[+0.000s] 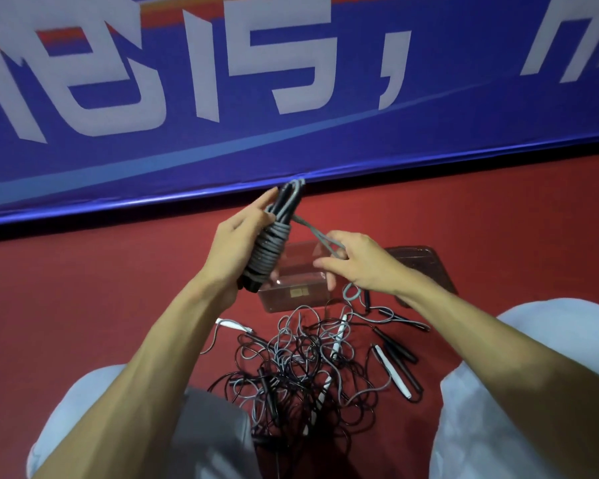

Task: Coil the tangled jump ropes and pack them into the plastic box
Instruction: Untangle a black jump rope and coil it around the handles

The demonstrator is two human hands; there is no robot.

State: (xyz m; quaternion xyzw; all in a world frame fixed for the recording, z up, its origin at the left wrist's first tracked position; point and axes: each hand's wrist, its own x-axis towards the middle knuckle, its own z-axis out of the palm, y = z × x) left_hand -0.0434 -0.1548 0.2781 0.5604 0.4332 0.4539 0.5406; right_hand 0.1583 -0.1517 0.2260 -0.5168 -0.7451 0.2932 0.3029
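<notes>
One grey rope point(267, 252) coiled, tail not secured.
Left hand point(234, 248) fingers wrapped round the bundle; right hand point(358, 262) pinches the tail loop point(320, 236). Plastic box point(293, 297) sits open on the floor point(118, 288) beyond the tangled pile point(301, 369). Risk: if the pinch slips, the wraps spring loose and the bundle won't fit.

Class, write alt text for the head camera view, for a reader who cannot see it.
A person's left hand grips a coiled grey jump rope while the right hand pinches its loose end, above a clear plastic box and tangled ropes.
</notes>
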